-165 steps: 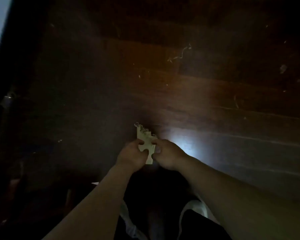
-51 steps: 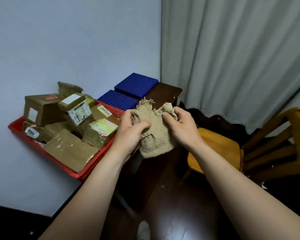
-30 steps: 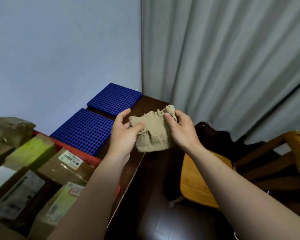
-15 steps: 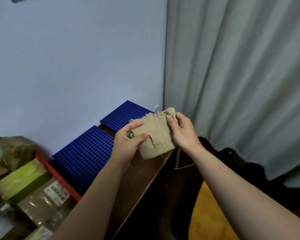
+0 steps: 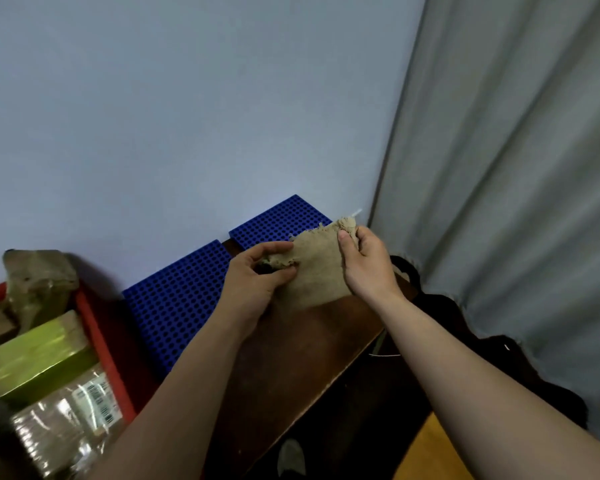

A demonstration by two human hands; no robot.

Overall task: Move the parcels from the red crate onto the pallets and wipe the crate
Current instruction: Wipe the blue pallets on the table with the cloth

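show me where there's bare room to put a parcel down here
The near blue pallet and the far blue pallet, both by the wall, are bare on top. So is the brown tabletop between them and its front edge. The red crate is crowded with parcels.

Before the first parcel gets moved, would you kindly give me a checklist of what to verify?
1. Hands free for lifting: not ok; left hand and right hand both grip the cloth.
2. Pallets ready: ok; near pallet and far pallet show bare tops.
3. Spot for the cloth: ok; bare table beside the pallets.
4. Crate emptied for wiping: not ok; parcels fill the red crate.
5. Crate floor dirt: cannot tell; hidden.
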